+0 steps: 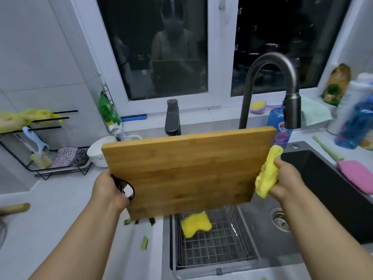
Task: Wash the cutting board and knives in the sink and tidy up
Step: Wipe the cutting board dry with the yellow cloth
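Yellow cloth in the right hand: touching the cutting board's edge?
Touching. The head view shows the yellow cloth, gripped by the right hand, pressed against the cutting board edge.

Cool, even indoor light is falling from above and behind me, giving everything a bluish cast. The window (171, 47) is showing black outside and mirroring a faint reflection of the room. Soft shadows are lying under the cutting board (187, 170). Wide-angle distortion is bending the edges, and the corners are looking slightly smeared.
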{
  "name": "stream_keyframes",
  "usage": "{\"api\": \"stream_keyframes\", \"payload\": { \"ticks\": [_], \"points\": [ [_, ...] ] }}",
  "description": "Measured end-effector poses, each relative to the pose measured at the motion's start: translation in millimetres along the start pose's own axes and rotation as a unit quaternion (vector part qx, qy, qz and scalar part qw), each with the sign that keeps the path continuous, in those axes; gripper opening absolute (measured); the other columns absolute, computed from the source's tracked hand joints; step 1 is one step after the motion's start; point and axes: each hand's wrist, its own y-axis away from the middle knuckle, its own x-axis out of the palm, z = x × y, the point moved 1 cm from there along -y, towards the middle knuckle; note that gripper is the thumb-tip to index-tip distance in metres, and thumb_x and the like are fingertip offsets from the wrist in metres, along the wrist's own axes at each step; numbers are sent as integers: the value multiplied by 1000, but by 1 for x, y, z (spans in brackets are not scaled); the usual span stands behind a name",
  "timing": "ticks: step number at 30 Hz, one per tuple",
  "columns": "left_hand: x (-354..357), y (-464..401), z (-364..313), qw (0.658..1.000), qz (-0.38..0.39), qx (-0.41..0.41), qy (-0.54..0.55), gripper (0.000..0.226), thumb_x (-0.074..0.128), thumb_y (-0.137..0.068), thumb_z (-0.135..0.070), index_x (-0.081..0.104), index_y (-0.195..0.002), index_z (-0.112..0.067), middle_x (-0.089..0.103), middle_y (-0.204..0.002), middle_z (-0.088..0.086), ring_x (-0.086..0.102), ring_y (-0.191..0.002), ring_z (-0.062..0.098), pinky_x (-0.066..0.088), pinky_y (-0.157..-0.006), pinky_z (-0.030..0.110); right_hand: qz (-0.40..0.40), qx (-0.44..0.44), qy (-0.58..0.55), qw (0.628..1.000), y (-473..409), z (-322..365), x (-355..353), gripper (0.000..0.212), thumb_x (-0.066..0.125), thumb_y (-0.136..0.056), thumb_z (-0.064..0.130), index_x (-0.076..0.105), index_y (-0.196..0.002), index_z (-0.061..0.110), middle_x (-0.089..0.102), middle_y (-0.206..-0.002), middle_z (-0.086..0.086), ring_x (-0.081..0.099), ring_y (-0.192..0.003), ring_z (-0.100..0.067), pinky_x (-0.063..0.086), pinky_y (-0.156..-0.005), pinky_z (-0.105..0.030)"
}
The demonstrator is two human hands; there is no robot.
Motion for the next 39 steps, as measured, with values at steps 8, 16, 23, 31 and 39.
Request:
{"api": "stream_keyframes", "payload": {
  "ticks": [8, 16, 23, 31, 39],
  "points": [
    [-5, -11, -2, 999, 29, 6, -39, 46, 31, -81, -1, 56, -119, -10, 45, -67, 1, 43, -57, 12, 36, -83, 18, 135, 48, 6, 990, -9, 13, -15, 30, 39, -99, 29, 62, -108, 11, 70, -94, -16, 71, -79, -29, 53, -80, -56],
    [-22, -19, 15, 993, 10, -62, -103, 60, 28, -86, 1, 30, -145, -8, 54, -103, 21, 55, -75, 24, 43, -69, 31, 116, 15, 43, 992, -25, -1, -28, 31, 37, -98, 24, 57, -115, 7, 66, -96, -13, 67, -81, -25, 53, -71, -38],
    [-31, -23, 21, 970, -9, -126, -207, 18, 46, -86, -13, 60, -90, -2, 63, -76, 15, 62, -48, 26, 49, -52, 30, 100, 30, 107, 989, -26, -8, -31, 24, 40, -96, 23, 61, -102, 12, 69, -83, -13, 68, -71, -29, 55, -63, -39],
    [-48, -47, 42, 958, -56, -126, -252, 40, 51, -96, -34, 66, -115, -2, 67, -94, 19, 62, -71, 31, 52, -71, 38, 88, 73, 239, 964, -13, -15, -33, 24, 37, -98, 10, 61, -99, 12, 65, -92, -14, 60, -84, -29, 44, -68, -39],
    [-51, -47, 51, 955, -33, -79, -285, 30, 50, -97, -33, 70, -109, -13, 67, -113, 14, 65, -81, 31, 53, -78, 42, -21, -8, 368, 929, -16, -20, -12, 36, 51, -97, 24, 52, -131, 14, 58, -86, -6, 54, -73, -22, 44, -60, -32]
  ]
}}
